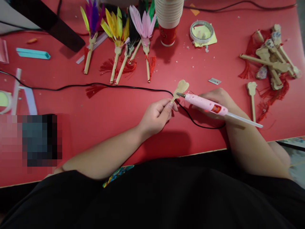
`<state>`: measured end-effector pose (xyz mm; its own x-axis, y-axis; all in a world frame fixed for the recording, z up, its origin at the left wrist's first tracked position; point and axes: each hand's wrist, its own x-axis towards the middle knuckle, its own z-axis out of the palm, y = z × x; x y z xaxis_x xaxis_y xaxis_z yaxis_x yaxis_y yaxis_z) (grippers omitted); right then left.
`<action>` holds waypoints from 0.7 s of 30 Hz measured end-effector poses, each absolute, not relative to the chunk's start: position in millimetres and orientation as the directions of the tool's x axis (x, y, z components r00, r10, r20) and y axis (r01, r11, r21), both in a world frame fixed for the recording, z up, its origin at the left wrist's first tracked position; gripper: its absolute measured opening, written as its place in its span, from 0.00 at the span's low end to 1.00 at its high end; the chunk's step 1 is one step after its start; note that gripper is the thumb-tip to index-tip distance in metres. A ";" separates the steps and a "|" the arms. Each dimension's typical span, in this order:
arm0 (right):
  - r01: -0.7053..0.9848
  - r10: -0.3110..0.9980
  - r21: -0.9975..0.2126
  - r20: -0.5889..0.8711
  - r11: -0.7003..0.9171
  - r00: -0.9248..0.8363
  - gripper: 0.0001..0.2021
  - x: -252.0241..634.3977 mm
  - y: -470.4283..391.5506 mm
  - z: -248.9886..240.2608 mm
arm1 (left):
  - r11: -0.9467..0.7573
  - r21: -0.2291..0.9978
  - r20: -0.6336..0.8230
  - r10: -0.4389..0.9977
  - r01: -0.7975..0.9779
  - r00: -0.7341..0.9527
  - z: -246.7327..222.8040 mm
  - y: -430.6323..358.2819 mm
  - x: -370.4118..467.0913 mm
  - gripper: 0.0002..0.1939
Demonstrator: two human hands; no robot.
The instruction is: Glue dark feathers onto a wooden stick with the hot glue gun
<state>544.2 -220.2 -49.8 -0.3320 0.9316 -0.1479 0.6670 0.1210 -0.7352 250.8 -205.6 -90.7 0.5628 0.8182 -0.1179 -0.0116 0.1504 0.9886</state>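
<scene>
Between the thumb and fingers of my left hand [158, 116] is the handle of a small wooden paddle [183, 87] with a lobed head tilted up to the right. My right hand [213, 101] is wrapped round a pink glue gun [202, 103], which partly hides its fingers. The metal nozzle points left at the paddle's head, touching it or very close. A clear glue stick [245, 120] sticks out of the gun's rear. A black cord [133, 87] runs left across the red table [107, 108] and passes under both hands.
Feathered wooden sticks [116, 51] with red tassels lie at the back, beside stacked paper cups [168, 19]. A tape roll [202, 32] sits on yellow paper. Right are a metal blade [214, 81], a bare paddle [252, 98] and piled tasselled paddles [271, 60]. A blurred dark object [39, 136] lies left.
</scene>
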 end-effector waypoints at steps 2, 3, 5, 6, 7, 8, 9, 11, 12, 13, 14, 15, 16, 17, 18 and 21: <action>0.672 0.929 -0.732 -0.159 0.116 -0.334 0.18 543.0 -220.8 -50.3 | 0.152 0.988 -0.117 0.816 -0.015 0.565 -90.5 -205.7 250.5 0.30; 0.670 0.926 -0.733 -0.163 0.117 -0.340 0.17 543.0 -221.5 -50.3 | 0.154 0.988 -0.118 0.816 -0.017 0.566 -90.4 -205.8 250.3 0.30; 0.662 0.921 -0.742 -0.179 0.104 -0.346 0.14 543.4 -222.9 -49.3 | 0.160 0.987 -0.118 0.814 -0.024 0.569 -90.0 -206.1 250.0 0.30; 0.661 0.923 -0.745 -0.192 0.084 -0.334 0.14 543.5 -223.4 -48.1 | 0.166 0.986 -0.120 0.811 -0.029 0.573 -89.8 -206.3 249.8 0.30; 0.661 0.923 -0.748 -0.210 0.060 -0.321 0.15 543.4 -223.6 -46.7 | 0.175 0.984 -0.123 0.807 -0.036 0.577 -89.5 -206.5 249.6 0.29; 0.660 0.919 -0.750 -0.232 0.039 -0.319 0.16 543.4 -223.4 -45.1 | 0.188 0.981 -0.128 0.801 -0.043 0.585 -89.3 -206.6 249.2 0.29; 0.658 0.912 -0.753 -0.256 0.021 -0.322 0.17 543.7 -222.7 -43.7 | 0.202 0.978 -0.132 0.794 -0.052 0.593 -89.2 -206.6 248.9 0.28; 0.655 0.892 -0.756 -0.299 -0.005 -0.339 0.17 546.0 -220.1 -42.7 | 0.230 0.971 -0.145 0.780 -0.063 0.608 -89.1 -206.3 248.1 0.25; 0.649 0.879 -0.761 -0.308 0.002 -0.364 0.17 548.5 -218.4 -43.4 | 0.240 0.969 -0.151 0.776 -0.064 0.613 -89.3 -206.1 247.7 0.23; 0.638 0.871 -0.769 -0.294 0.029 -0.394 0.17 551.8 -216.6 -45.0 | 0.244 0.968 -0.155 0.774 -0.063 0.614 -89.6 -205.8 247.4 0.22; 0.621 0.864 -0.781 -0.261 0.073 -0.430 0.15 556.0 -215.0 -47.3 | 0.243 0.968 -0.156 0.776 -0.062 0.611 -90.0 -205.5 247.2 0.21; 0.591 0.852 -0.797 -0.220 0.124 -0.475 0.14 560.7 -213.5 -49.9 | 0.239 0.969 -0.154 0.780 -0.060 0.607 -90.4 -205.3 247.0 0.20; 0.544 0.834 -0.822 -0.174 0.171 -0.524 0.13 565.6 -212.2 -52.6 | 0.232 0.971 -0.150 0.783 -0.060 0.603 -90.9 -205.1 246.9 0.20; 0.484 0.811 -0.851 -0.131 0.203 -0.570 0.13 570.4 -211.3 -54.9 | 0.226 0.972 -0.145 0.787 -0.061 0.600 -91.2 -205.0 246.8 0.20; 0.423 0.787 -0.880 -0.100 0.216 -0.609 0.13 574.6 -210.8 -56.6 | 0.222 0.973 -0.143 0.790 -0.060 0.597 -91.4 -205.0 246.9 0.19; 0.329 0.781 -0.921 -0.045 0.209 -0.623 0.11 581.4 -211.1 -57.9 | 0.220 0.975 -0.151 0.790 -0.044 0.594 -90.9 -204.9 247.2 0.19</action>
